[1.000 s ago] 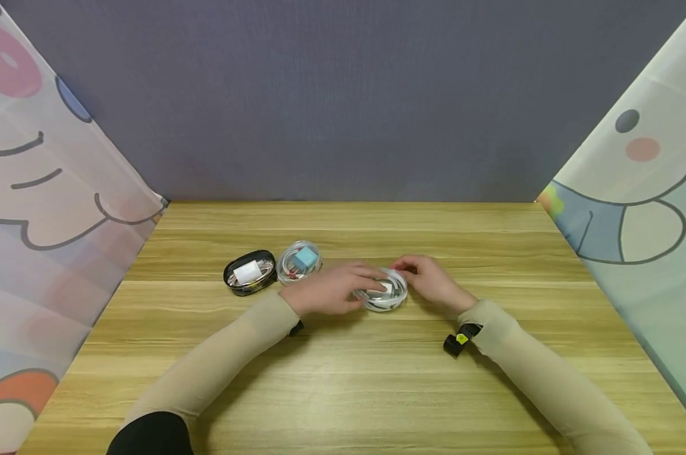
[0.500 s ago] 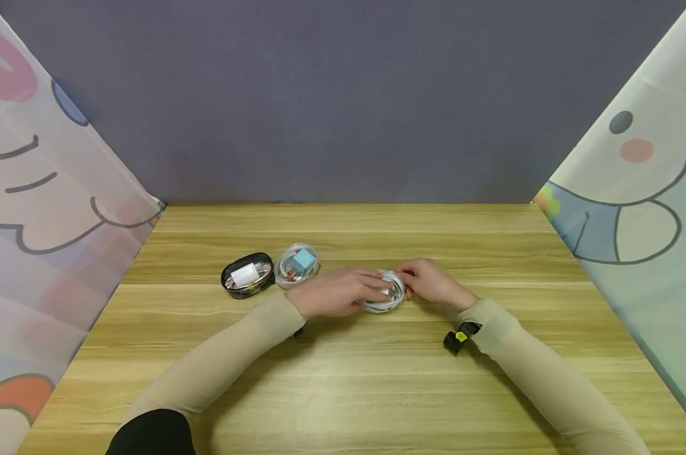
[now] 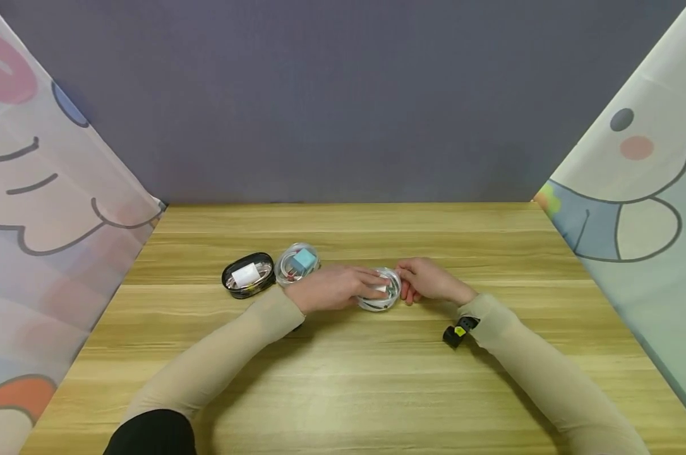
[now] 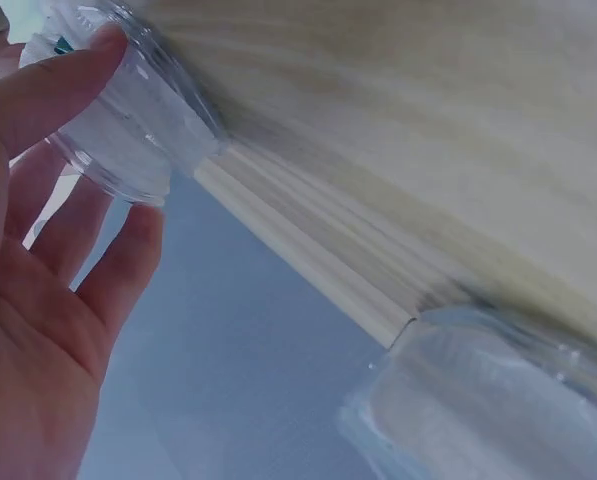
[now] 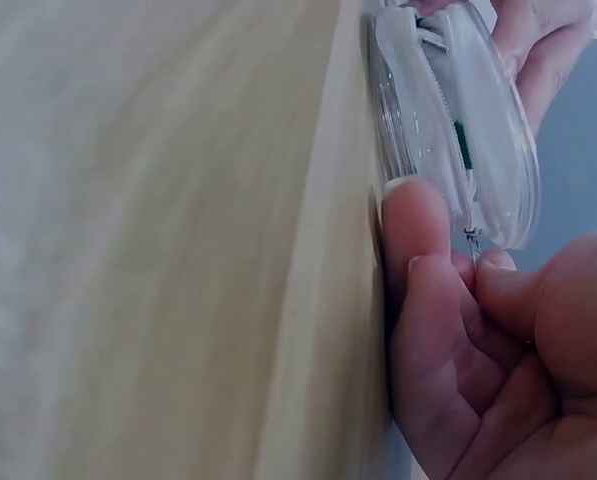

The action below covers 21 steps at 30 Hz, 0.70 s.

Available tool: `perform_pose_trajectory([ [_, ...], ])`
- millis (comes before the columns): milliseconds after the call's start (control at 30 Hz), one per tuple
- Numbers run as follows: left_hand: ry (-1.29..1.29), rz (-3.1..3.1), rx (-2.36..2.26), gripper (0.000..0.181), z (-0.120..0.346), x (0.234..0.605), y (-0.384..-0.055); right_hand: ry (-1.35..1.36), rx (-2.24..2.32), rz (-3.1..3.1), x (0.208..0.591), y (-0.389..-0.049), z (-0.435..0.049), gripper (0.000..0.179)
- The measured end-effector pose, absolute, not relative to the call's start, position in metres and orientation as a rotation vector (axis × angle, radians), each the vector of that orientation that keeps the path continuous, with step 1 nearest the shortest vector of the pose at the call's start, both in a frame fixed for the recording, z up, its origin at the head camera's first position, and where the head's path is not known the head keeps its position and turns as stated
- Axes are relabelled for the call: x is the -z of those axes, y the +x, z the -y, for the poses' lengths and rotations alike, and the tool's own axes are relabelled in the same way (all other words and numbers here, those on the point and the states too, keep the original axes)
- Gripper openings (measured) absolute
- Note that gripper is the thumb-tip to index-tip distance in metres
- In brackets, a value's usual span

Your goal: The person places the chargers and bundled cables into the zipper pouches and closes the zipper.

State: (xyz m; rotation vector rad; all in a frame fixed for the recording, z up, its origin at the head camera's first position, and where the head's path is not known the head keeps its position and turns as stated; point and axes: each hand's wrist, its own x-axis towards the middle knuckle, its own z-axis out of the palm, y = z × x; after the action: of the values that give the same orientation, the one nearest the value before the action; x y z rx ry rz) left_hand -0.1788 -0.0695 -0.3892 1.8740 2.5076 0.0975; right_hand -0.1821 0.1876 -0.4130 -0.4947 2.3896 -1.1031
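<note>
A round clear zip case (image 3: 394, 285) with a coiled white cable inside sits at the middle of the table. My left hand (image 3: 338, 288) grips it from the left, thumb on one face and fingers on the other, as the left wrist view shows. On the right side of the case, my right hand (image 3: 429, 280) pinches the small metal zipper pull (image 5: 473, 243) between thumb and index finger. Along the zip, the two edges stand apart, and something green (image 5: 463, 146) shows between them. The left fingers hide part of the case in the head view.
Left of my hands lie a second clear round case (image 3: 282, 268) holding a light blue charger plug (image 3: 304, 260) and a black-edged oval case (image 3: 229, 282) with a white plug (image 3: 246, 274). A grey panel (image 3: 343, 107) rises behind the table (image 3: 343, 392).
My right fingers have moved from the far right edge of the case round its right side, toward me. The left hand keeps holding the case, which has shifted slightly left.
</note>
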Motion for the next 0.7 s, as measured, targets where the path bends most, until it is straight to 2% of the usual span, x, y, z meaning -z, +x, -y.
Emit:
perform_pose_trajectory([
  [700, 1.808, -2.587, -0.055, 0.058, 0.067, 0.389, -0.174, -0.461, 1.181, -2.289, 0.41, -0.157, -0.202, 0.024],
])
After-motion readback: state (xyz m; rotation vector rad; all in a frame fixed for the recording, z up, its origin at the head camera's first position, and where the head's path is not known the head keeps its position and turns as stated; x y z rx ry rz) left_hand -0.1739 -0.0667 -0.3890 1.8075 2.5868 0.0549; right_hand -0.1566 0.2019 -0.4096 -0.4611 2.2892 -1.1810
